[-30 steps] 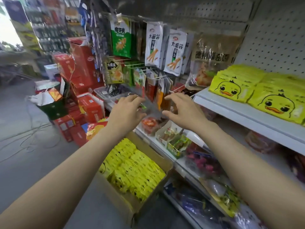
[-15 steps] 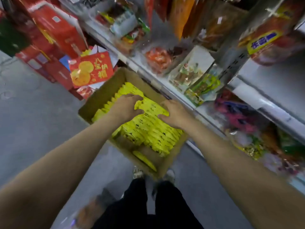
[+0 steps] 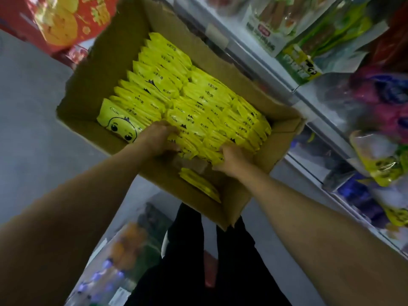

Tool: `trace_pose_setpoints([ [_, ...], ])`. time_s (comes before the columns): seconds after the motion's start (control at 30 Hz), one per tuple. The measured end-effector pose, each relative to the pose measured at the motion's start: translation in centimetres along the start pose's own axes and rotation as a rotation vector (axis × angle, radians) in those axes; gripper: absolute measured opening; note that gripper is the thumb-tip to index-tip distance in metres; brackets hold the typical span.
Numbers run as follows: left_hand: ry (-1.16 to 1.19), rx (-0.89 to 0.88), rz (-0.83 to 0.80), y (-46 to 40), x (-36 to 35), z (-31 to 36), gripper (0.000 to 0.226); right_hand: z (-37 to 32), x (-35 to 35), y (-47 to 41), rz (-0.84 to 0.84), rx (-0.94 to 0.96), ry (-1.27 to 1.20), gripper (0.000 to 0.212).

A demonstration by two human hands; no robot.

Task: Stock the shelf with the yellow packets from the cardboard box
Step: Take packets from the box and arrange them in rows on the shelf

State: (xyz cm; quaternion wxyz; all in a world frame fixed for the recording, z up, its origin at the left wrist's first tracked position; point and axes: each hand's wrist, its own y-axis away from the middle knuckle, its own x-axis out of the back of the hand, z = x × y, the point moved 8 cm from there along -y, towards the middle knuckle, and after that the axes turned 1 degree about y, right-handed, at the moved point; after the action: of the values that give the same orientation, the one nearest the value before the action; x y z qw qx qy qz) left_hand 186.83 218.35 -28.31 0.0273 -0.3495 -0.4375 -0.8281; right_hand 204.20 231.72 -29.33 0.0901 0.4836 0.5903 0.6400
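Both hands in the brown corrugated cardboard box [image 3: 92,85]: left hand [image 3: 157,138] and right hand [image 3: 231,157] curl fingers into the near end of the glossy yellow packets [image 3: 198,102], gripping a batch between them. Duck face printed on the packet left of the left hand; small black print unreadable. Shelf [image 3: 293,89] beyond the right hand.

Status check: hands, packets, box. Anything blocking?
Left hand and right hand both grip yellow packets at near end of cardboard box. None lifted yet. Nothing blocking.

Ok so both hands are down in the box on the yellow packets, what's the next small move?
Probably close both hands on that near bundle and lift it: the left hand and right hand bracket yellow packets in the cardboard box.
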Motion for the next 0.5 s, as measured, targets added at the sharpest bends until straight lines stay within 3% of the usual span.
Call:
trace_pose_setpoints([
  [0.17,-0.014,-0.034,0.010,-1.3,-0.4,-1.3,0.057,-0.8,-1.1,-0.8,0.101,-0.051,0.127,0.074],
  [0.33,-0.014,-0.065,0.001,-2.7,-0.1,-1.8,0.055,0.5,-0.2,-1.9,0.186,-0.057,-0.038,0.020],
  [0.5,-0.014,-0.080,0.034,-3.4,-0.1,-1.9,0.046,1.9,0.0,-2.3,0.081,-0.041,-0.325,0.006],
])
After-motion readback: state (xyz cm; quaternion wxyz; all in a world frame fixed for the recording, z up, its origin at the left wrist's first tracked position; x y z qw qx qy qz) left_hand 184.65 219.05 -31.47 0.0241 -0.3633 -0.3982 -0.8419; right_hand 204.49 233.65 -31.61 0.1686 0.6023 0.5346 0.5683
